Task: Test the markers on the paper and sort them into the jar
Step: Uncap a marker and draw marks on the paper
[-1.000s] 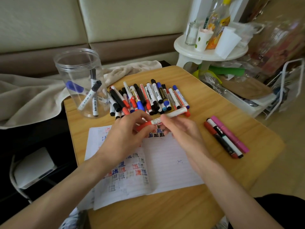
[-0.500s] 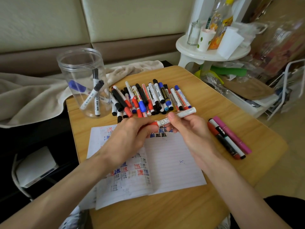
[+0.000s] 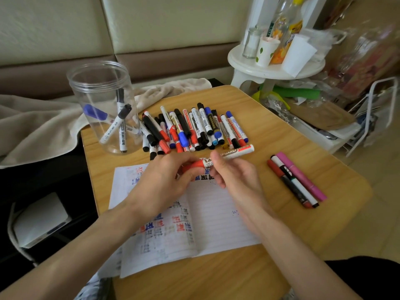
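**Red marker held at both ends over the paper**

Head view: A person's two hands hold one marker just above the far edge of the paper on the desk. The left hand pinches the red cap end, and the right hand grasps the white barrel between thumb and fingers.

The marker lies nearly level. Its long axis runs from the cap, over the paper's far edge, out to the blunt tail, which points away and to the right beyond that edge.

It looks to be a light, stiff plastic tube, smooth enough to turn in the fingers. The likely best hold is mid-barrel with one hand and square on the cap with the other. The cap probably needs a firm, straight pull.

Past the paper's far edge lies a pile of markers. The jar stands beyond the far-left corner with a few markers inside. Three markers lie off the paper's right side.
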Tool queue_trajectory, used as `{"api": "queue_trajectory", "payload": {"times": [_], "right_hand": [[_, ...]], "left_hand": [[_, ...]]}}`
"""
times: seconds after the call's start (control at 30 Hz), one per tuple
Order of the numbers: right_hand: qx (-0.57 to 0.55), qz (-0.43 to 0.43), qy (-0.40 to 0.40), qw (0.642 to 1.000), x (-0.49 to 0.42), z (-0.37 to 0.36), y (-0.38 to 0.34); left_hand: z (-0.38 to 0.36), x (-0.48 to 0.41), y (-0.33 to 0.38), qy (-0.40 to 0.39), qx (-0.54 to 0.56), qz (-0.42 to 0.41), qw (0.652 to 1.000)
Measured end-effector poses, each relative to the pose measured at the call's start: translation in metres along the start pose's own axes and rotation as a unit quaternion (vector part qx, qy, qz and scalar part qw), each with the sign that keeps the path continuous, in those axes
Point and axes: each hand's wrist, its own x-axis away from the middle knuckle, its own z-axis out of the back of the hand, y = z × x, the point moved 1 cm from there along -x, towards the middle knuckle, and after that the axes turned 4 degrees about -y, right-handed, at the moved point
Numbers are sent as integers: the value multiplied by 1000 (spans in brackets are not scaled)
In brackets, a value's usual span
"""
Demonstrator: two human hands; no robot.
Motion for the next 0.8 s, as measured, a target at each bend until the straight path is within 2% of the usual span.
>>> {"api": "queue_trajectory", "payload": {"times": [0.13,0.33,0.63,0.8], "right_hand": [[22,11,7,1000,1,0,2],[-9,16,-6,1000,1,-3,3],[4,49,-41,998,-3,1,1],[14,70,-65,995,-5,3,-3]], "left_hand": [[-4,0,3,-3,-32,-54,998],[-2,-3,-4,-39,10,-23,999],[7,-9,-8,-79,60,-10,995],[11,-12,-6,-130,130,9,983]]}}
